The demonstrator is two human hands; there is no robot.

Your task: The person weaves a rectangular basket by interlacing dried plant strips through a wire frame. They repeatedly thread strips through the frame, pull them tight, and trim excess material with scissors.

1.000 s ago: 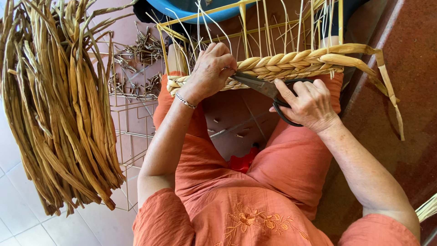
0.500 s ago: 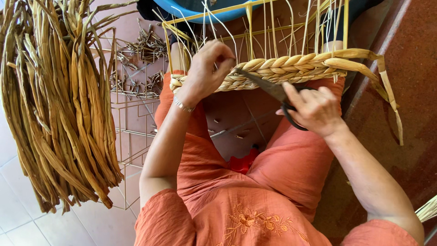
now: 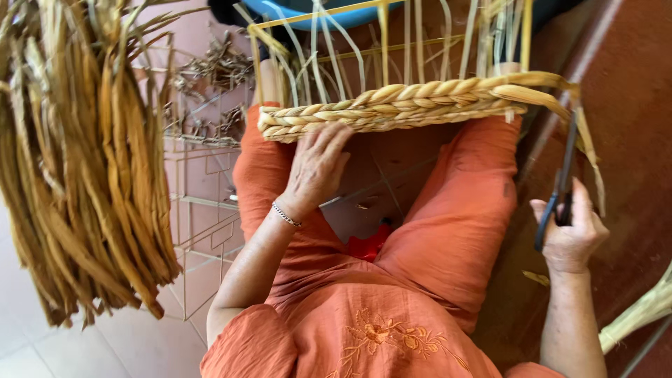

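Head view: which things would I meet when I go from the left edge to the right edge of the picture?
Hanging bundle of dried fibre strips → wire frame → left hand resting against the braided basket rim → orange-clothed knee → right hand holding dark scissors.

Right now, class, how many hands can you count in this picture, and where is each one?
2. The left hand rests on the braided basket rim over the lap. The right hand is out to the side, holding scissors. No others show.
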